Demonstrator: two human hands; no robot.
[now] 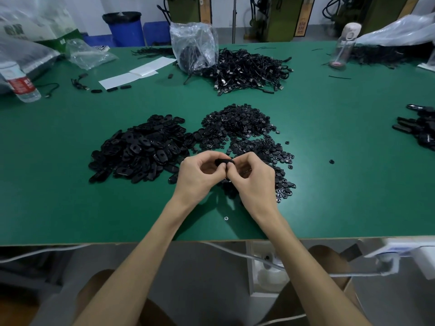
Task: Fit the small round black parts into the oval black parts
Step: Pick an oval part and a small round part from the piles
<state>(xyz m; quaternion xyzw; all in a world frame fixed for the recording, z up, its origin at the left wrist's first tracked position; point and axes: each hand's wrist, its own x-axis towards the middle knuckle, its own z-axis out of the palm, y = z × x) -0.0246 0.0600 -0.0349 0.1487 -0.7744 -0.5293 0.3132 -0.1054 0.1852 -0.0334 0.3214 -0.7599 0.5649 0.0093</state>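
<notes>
i look down on a wide table (pixel 70 184) with a smooth, matte green top and a pale front edge, which fills most of the frame. beyond its far edge, along the top of the frame, stand a white wall, a blue bin (pixel 123 29) lined with a black bag, and olive-green machine cabinets.

at the centre of the frame my left hand (pixel 200 171) and right hand (pixel 253 177) are brought together above the table, fingers curled. both pinch one black oval part (pixel 222 161) between their fingertips. i cannot tell whether a round part sits in it.

left of centre lies a heap of oval parts (pixel 141 151), glossy black plastic, flat and rounded. just beside it, to the right and behind the hands, spreads a heap of round parts (pixel 240 128), small dull black discs, some showing a ribbed hollow face. one stray round part (pixel 332 161) lies alone on the right.

further back, a tangled pile of thin black cables (pixel 249 69) with metal plugs touches a crumpled clear plastic bag (pixel 193 43). white paper strips (pixel 136 72) lie flat left of it. a clear water bottle (pixel 22 83) with a red label leans at the left edge. a tall clear flask (pixel 346 43) with a pale lid stands at upper right. more black pieces (pixel 421 130) sit at the right edge.
</notes>
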